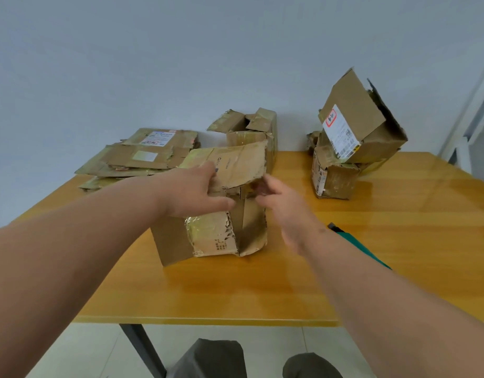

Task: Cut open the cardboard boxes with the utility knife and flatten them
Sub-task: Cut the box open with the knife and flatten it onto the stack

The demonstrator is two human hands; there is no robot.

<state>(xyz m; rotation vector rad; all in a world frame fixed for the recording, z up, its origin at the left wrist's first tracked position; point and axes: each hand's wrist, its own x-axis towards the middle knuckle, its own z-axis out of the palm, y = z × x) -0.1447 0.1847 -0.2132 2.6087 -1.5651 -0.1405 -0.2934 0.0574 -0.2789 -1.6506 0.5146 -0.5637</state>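
Both hands work the box [208,230] at the table's [290,282] middle: the left hand [197,189] grips its raised top flap [235,165], the right hand [279,197] hovers open beside it, while the utility knife [355,241] lies idle at right, so pulling flaps apart and flattening seems next.

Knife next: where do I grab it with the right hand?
Take the utility knife by its green handle, coming from above. It lies flat on the table, its dark tip pointing away, just beyond the right hand; the forearm hides the near end.
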